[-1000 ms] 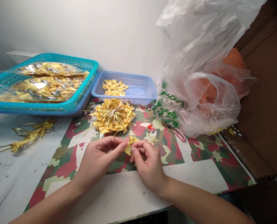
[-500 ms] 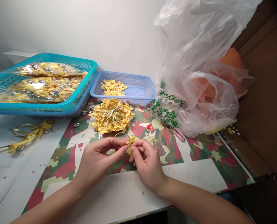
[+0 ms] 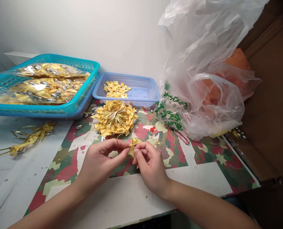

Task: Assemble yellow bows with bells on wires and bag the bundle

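Observation:
Between my hands is a small yellow ribbon bow (image 3: 134, 143) with a loop of gold cord (image 3: 118, 137) standing up from it. My left hand (image 3: 105, 157) pinches the cord and the bow's left side between thumb and fingers. With thumb and bent forefinger, my right hand (image 3: 149, 165) grips the bow's right side; its other fingers are curled under and partly hidden. Just beyond lies a round bundle of yellow bows (image 3: 115, 117), their gold cords gathered at the middle.
Bagged bows with silver bells fill a turquoise basket (image 3: 84, 98) at left. Loose bows lie in a blue basket (image 3: 153, 92). Finished-looking bows with bells (image 3: 34, 136) rest at far left. At right are pink-handled snips (image 3: 183, 137) and a plastic bag (image 3: 203, 105).
Both hands stay almost in place, still pinching the bow. The cord loop has turned slightly and stands a little higher. The whole view has shifted very slightly.

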A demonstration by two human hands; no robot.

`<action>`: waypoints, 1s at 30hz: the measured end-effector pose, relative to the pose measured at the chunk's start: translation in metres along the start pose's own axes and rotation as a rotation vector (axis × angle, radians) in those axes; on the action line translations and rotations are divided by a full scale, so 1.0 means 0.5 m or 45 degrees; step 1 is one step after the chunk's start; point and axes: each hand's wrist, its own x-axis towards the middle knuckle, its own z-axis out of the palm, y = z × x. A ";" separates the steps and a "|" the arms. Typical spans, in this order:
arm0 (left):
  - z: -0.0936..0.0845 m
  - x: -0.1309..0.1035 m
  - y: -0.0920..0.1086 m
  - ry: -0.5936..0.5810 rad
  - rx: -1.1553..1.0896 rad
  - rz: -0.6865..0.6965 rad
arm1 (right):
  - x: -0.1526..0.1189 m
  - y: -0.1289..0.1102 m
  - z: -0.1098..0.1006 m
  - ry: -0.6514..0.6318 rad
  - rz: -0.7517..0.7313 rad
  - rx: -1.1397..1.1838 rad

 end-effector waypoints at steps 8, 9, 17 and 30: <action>0.001 0.002 -0.004 0.010 -0.050 -0.041 | 0.001 -0.001 0.001 -0.007 -0.007 0.002; 0.001 0.002 -0.004 0.009 -0.052 -0.051 | 0.001 -0.001 0.001 -0.008 -0.010 0.004; -0.001 -0.001 -0.004 -0.017 -0.056 -0.061 | 0.002 0.000 0.000 0.007 -0.017 0.015; 0.003 -0.003 -0.003 -0.069 -0.047 0.035 | 0.001 0.003 0.003 0.018 0.060 0.054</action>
